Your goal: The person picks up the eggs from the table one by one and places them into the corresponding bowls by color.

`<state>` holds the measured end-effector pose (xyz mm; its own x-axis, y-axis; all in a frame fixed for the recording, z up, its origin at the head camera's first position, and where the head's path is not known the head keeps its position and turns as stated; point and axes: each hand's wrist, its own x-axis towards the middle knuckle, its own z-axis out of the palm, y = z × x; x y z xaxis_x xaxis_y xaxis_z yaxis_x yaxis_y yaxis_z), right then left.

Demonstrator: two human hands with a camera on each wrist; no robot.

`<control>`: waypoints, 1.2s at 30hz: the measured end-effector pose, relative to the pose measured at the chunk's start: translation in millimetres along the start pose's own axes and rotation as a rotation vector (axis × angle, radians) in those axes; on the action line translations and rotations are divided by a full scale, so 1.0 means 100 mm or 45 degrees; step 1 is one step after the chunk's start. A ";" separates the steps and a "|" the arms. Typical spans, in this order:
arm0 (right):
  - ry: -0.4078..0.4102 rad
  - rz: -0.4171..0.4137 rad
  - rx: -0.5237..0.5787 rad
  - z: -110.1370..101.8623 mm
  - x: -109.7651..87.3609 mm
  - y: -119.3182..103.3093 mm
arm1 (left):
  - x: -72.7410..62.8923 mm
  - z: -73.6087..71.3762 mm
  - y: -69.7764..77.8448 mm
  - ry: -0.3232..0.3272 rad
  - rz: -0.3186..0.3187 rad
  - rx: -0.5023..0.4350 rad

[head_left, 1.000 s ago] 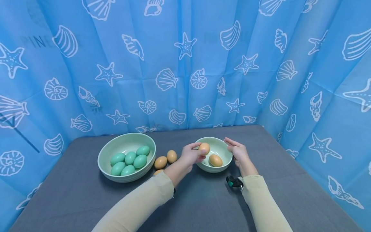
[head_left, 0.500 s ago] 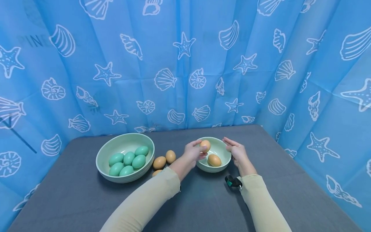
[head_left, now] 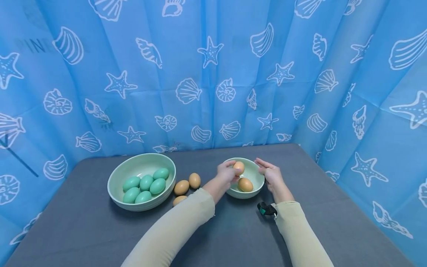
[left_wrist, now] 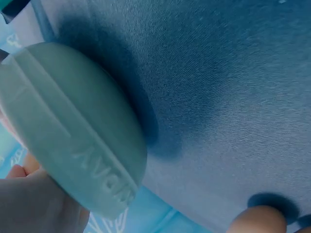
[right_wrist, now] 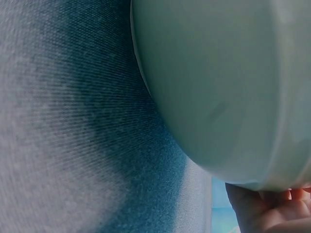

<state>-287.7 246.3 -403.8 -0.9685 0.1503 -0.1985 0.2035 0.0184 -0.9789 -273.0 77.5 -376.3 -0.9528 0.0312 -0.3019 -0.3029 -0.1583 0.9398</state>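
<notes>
Pinching a brown egg [head_left: 239, 167] between thumb and fingers, the left grip [head_left: 229, 173] holds it over the left part of a small bowl [head_left: 258, 177]; whether it touches the inside, I cannot tell from where I stand. The right grip [head_left: 272, 177], fingers nearly straight, lies along the bowl's right side, seemingly touching. Inside, close to the held egg, lies a second egg [head_left: 245, 185]. Handling here calls, in my judgement, for a light pinch, the egg kept clear of rim and neighbour, a release only once it rests on something, and steady, gentle backing from the right. Farther left, three loose eggs [head_left: 181, 188], one partly behind a sleeve [head_left: 186, 226], sit on the gray counter [head_left: 233, 233] near a large bowl [head_left: 146, 162] of six green eggs [head_left: 146, 182]. Behind hangs a blue curtain [head_left: 186, 52].
</notes>
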 end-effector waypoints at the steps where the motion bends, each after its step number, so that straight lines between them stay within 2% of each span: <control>1: -0.002 0.006 -0.001 0.00 0.00 0.00 | 0.01 0.02 0.00 0.005 0.004 -0.001; 6: -0.021 0.010 -0.010 0.01 -0.03 -0.01 | 0.07 0.10 0.00 0.076 -0.009 0.074; 10: -0.029 0.002 -0.006 0.02 -0.03 0.00 | 0.15 0.13 -0.04 0.157 -0.019 0.216; 13: -0.022 0.002 -0.010 0.03 -0.03 0.01 | 0.21 0.14 -0.08 0.184 0.003 0.291; 21: -0.002 -0.001 -0.012 0.05 -0.04 0.01 | 0.24 0.17 -0.16 0.186 0.073 0.515; 36: 0.010 -0.011 0.013 -0.01 -0.01 0.01 | 0.24 0.24 -0.16 0.181 0.141 0.645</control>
<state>-286.9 246.7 -404.2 -0.9690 0.1577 -0.1899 0.1939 0.0100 -0.9810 -291.3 104.4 -395.2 -0.9783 -0.0985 -0.1821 -0.2052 0.3440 0.9163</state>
